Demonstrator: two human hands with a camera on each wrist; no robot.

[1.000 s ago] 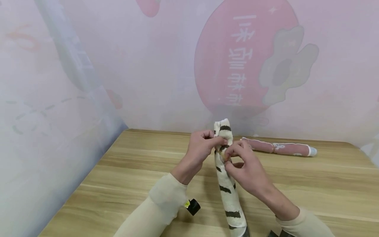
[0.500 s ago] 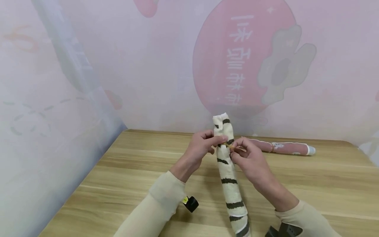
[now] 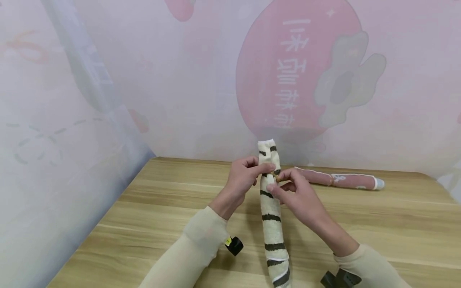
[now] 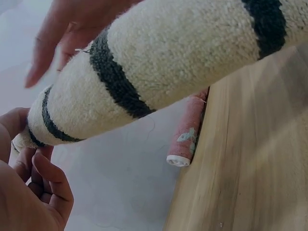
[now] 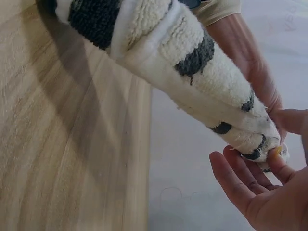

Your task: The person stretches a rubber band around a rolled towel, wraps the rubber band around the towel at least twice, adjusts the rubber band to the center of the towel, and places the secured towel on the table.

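Cream terry, black-striped: the rolled towel (image 3: pixel 271 208) stands tilted off the wooden table (image 3: pixel 151 208), left hand (image 3: pixel 242 181) pinching its neck steady while right hand (image 3: pixel 293 194) pinches a yellowish band there; beyond lies a pink roll (image 3: pixel 338 179).

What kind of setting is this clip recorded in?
Probably a staged indoor recording corner, not a home: a bare wooden table, a printed pastel backdrop behind it, and two rolled towels, striped and pink.

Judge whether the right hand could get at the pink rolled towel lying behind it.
Probably yes: the pink rolled towel lies unobstructed just beyond the right hand, which now pinches the striped rolled towel.
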